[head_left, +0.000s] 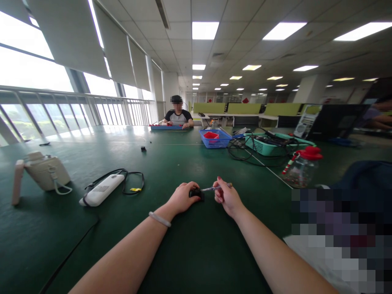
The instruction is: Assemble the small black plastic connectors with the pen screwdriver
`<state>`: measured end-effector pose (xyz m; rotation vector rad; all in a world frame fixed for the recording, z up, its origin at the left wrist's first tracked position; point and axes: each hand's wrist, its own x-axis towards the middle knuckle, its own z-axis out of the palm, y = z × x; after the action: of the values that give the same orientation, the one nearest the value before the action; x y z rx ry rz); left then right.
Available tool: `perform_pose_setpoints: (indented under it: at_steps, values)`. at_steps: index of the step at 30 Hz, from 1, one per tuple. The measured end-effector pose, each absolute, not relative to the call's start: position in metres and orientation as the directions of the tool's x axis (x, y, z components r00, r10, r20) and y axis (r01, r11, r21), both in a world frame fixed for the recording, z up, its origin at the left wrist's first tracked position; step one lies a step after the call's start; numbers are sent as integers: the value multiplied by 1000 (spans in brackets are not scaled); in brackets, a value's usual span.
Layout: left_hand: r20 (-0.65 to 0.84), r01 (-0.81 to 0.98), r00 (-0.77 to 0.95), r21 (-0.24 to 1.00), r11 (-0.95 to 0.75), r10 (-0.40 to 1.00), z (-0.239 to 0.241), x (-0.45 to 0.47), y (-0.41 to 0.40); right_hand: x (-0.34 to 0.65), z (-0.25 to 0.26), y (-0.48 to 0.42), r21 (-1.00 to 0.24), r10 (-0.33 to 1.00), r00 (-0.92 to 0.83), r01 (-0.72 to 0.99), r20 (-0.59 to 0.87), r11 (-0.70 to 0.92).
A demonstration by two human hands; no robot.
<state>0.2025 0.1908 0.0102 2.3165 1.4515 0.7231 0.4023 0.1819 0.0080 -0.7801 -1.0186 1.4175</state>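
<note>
At the frame's center, the left hand [183,197] grips a small black object [196,194] on the green table [199,249]; the right hand [228,198] pinches a slim tool [211,188], its tip at the object.

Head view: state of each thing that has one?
Left hand: gripping small black part
Right hand: gripping slim tool
White device: lying flat
Blue basket: red item inside
Green basket: black cables inside
Clear jar: red lid on
Window blinds: partly lowered
Ceiling lights: on
</note>
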Motion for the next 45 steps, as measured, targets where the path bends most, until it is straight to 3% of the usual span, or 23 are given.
perform_pose_setpoints:
  at_steps: [4, 15, 24, 45]
  values:
    - [272, 726, 366, 515, -456, 890, 8, 202, 192, 403, 10, 181, -895, 993, -106, -446, 54, 1]
    - [260, 733, 361, 514, -444, 896, 8, 202, 192, 408, 11, 183, -895, 996, -20, -440, 85, 67]
    - [250, 733, 368, 514, -445, 896, 8, 201, 193, 404, 12, 180, -907, 990, -103, -418, 97, 46]
    - [234, 746, 353, 514, -424, 906, 9, 201, 192, 404, 16, 177, -873, 993, -16, -479, 114, 92]
